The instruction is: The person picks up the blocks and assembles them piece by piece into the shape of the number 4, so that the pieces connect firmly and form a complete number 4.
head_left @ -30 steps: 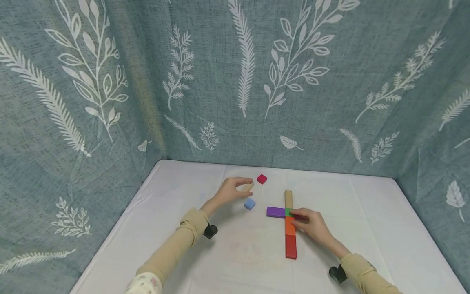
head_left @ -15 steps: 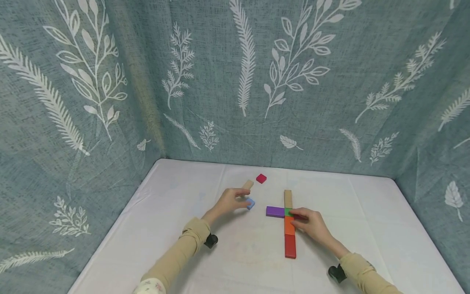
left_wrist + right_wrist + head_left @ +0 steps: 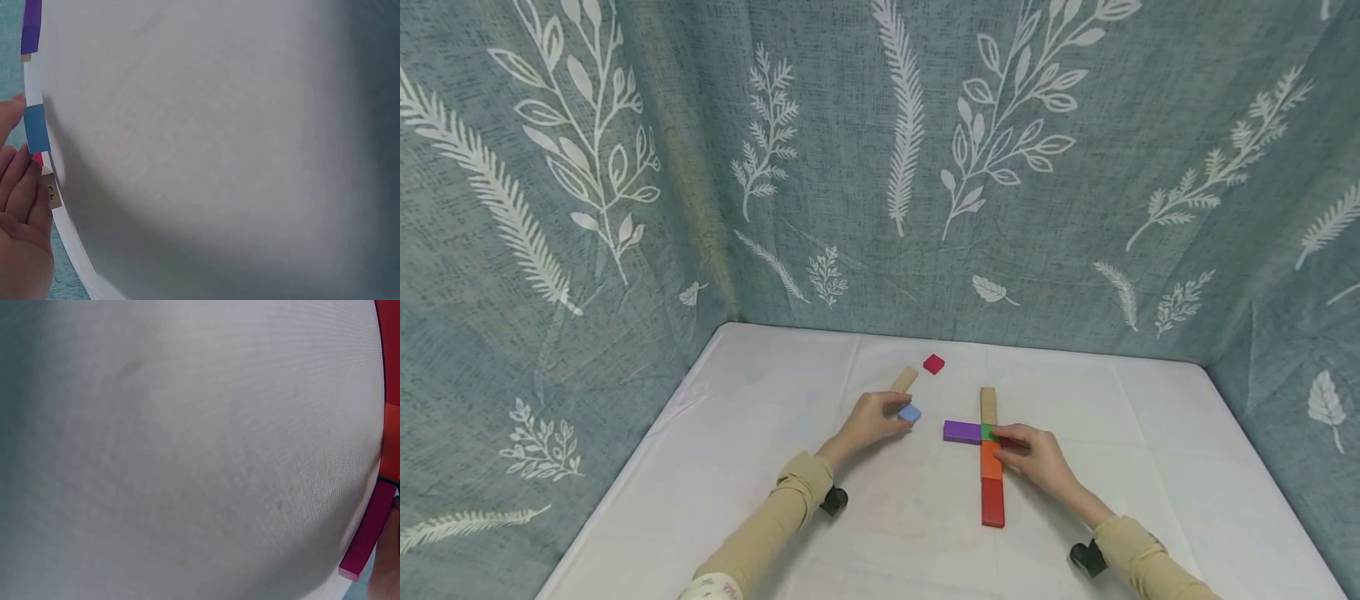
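Observation:
In the head view, my left hand (image 3: 868,419) has thumb and fingers around a small blue block (image 3: 910,413), pinching it at the table. The left wrist view shows the thumb at one end of that blue block (image 3: 37,129) and fingertips at the other. My right hand (image 3: 1037,458) pinches a dark magenta block (image 3: 369,531), mostly covered by the fingers in the head view. It lies against a cross of blocks: natural wood (image 3: 988,406), purple (image 3: 962,432), green (image 3: 988,432), orange (image 3: 991,460) and red (image 3: 992,502).
Behind the left hand lies a natural wood block (image 3: 904,380), with a small red block (image 3: 934,364) farther back. A white cloth (image 3: 880,533) covers the table. A blue-green leaf-patterned curtain (image 3: 850,167) surrounds the back and sides.
My left hand has moved away from the loose natural wood block, toward me, and come around the blue block. The right hand has stayed at the cross.

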Demonstrator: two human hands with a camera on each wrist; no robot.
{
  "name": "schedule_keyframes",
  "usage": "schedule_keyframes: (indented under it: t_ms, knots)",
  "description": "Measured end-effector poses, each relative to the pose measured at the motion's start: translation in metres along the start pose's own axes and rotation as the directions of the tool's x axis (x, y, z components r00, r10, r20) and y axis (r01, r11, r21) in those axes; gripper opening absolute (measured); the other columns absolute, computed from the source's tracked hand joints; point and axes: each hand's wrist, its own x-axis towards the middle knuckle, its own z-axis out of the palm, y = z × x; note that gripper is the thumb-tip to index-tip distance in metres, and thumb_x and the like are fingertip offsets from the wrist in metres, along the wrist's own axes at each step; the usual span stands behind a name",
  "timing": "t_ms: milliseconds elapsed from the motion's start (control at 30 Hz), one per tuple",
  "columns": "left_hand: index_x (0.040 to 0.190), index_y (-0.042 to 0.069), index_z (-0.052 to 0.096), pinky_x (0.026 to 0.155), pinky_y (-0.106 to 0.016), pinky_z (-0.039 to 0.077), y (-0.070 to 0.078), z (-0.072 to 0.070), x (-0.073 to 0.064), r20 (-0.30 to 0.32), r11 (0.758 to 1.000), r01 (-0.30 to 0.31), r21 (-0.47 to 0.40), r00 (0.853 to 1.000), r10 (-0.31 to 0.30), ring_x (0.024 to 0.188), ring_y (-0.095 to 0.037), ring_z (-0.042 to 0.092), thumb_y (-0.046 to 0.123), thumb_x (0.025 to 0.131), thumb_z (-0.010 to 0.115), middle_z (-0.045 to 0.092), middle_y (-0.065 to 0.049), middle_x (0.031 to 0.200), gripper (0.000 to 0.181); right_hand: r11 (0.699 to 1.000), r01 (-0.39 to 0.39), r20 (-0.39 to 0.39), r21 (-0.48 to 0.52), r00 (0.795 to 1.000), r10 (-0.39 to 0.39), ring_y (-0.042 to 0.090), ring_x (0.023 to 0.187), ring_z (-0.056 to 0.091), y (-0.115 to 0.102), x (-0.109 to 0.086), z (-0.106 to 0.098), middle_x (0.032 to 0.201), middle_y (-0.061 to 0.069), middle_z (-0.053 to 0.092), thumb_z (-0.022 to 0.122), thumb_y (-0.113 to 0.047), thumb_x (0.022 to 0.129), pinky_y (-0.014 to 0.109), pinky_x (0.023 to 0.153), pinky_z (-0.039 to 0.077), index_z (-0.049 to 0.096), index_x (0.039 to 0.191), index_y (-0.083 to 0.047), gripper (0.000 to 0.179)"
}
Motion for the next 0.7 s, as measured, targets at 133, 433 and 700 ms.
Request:
schedule_keyframes:
  t_ms: [133, 433, 700]
  knots:
    - [0.109, 0.0, 0.062, 0.09, -0.031, 0.045, -0.0007, 0.0015, -0.0009, -0.002, 1.0, 0.005, 0.008, 1.0, -0.005, 0.104, -0.021, 0.058, 0.011, 0.07, 0.075, 0.063, -0.011, 0.11, 0.042, 1.0, 0.0, -0.002, 0.0, 1.0, 0.0, 0.02, 0.095, 0.06, 0.0007, -0.0002, 0.0006, 0.104, 0.005, 0.064, 0.072, -0.011, 0.074, 0.031, 0.081, 0.05, 0.065, 0.109, -0.009, 0.035]
    - [0.106, 0.001, 0.064, 0.09, -0.033, 0.045, -0.0035, 0.0037, -0.0005, -0.014, 1.0, -0.014, 0.022, 1.0, 0.015, 0.101, -0.02, 0.06, 0.01, 0.069, 0.076, 0.065, -0.01, 0.105, 0.04, 1.0, 0.009, -0.006, 0.0, 1.0, -0.009, 0.02, 0.095, 0.06, 0.0013, 0.0002, 0.0009, 0.104, 0.005, 0.064, 0.072, -0.011, 0.074, 0.031, 0.08, 0.05, 0.065, 0.108, -0.009, 0.035]
    - [0.104, 0.002, 0.065, 0.089, -0.033, 0.045, 0.0018, 0.0014, -0.0022, -0.02, 1.0, 0.002, 0.021, 1.0, -0.002, 0.098, -0.021, 0.061, 0.011, 0.068, 0.077, 0.066, -0.009, 0.102, 0.039, 1.0, -0.004, -0.001, 0.005, 1.0, 0.004, 0.021, 0.096, 0.06, 0.001, 0.0006, 0.0002, 0.104, 0.005, 0.064, 0.072, -0.011, 0.074, 0.031, 0.081, 0.05, 0.065, 0.108, -0.009, 0.035]
